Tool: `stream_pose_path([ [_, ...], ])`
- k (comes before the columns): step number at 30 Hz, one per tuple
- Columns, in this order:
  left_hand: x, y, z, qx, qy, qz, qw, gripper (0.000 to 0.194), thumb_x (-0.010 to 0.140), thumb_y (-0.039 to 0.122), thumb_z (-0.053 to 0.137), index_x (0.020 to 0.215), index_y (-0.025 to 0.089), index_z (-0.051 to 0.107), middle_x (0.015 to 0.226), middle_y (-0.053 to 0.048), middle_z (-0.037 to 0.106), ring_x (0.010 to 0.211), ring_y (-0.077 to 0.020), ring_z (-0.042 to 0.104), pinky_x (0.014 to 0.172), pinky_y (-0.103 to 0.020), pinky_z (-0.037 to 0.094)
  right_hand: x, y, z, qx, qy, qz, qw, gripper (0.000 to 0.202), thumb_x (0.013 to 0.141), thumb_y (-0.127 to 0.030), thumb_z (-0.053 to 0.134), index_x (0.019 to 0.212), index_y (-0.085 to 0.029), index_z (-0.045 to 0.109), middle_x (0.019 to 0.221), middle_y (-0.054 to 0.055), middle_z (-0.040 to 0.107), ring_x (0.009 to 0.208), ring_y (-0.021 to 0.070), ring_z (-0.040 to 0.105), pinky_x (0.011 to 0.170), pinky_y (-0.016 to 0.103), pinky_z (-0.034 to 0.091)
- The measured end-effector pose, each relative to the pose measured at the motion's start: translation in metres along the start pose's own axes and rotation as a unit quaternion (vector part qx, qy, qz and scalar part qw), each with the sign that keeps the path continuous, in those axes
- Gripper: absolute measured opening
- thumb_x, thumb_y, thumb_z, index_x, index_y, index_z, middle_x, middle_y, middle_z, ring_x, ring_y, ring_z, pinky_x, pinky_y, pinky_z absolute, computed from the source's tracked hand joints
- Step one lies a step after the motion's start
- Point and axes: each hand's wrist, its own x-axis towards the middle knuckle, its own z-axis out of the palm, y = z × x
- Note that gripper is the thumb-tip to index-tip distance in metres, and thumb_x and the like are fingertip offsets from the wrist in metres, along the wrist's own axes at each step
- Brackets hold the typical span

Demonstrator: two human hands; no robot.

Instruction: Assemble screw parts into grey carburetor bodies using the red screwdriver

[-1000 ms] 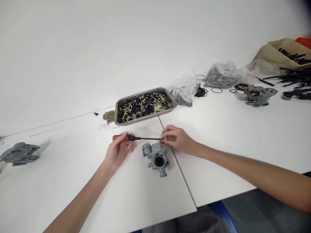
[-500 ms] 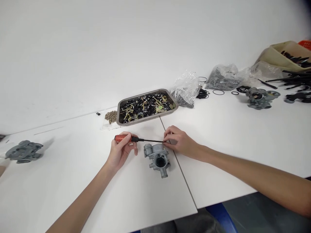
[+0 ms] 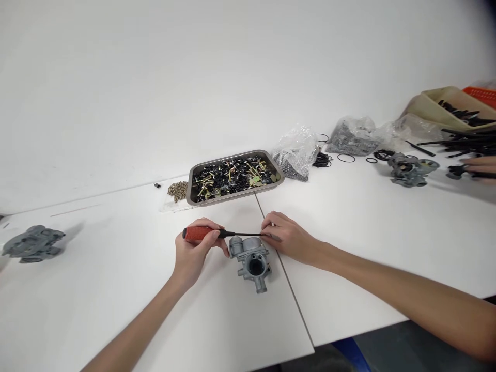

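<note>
A screwdriver with a red handle lies level across my left hand, whose fingers are closed round the handle. Its dark shaft points right, and the tip ends at the pinched fingers of my right hand. Whether a small part sits between those fingertips is too small to tell. Just below the shaft, a grey metal carburetor body rests on the white table, its round bore facing me. The fingertips of my left hand are close to its left side.
Behind stand a metal tray of small parts, brass pieces and plastic bags. Other carburetor bodies lie left and right. Another person's hand is at the right edge, near a beige bin.
My left hand has moved slightly right with the screwdriver, nearer the carburetor body. Another person's hand has entered at the right edge. The whole view has shifted a little.
</note>
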Motion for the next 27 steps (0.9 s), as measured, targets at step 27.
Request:
stream_pose_path([
  [27, 0.014, -0.003, -0.012, -0.071, 0.021, -0.047, 0.996, 0.028, 0.080, 0.036, 0.071, 0.086, 0.010, 0.061, 0.085, -0.009, 0.065, 0.052, -0.0168, 0.061, 0.047, -0.034, 0.054, 0.003, -0.008, 0.000, -0.018, -0.049, 0.080, 0.995, 0.011, 0.085, -0.015, 0.065, 0.096, -0.017, 0.065, 0.101, 0.008, 0.058, 0.095, 0.0224, 0.056, 0.082, 0.040, 0.053],
])
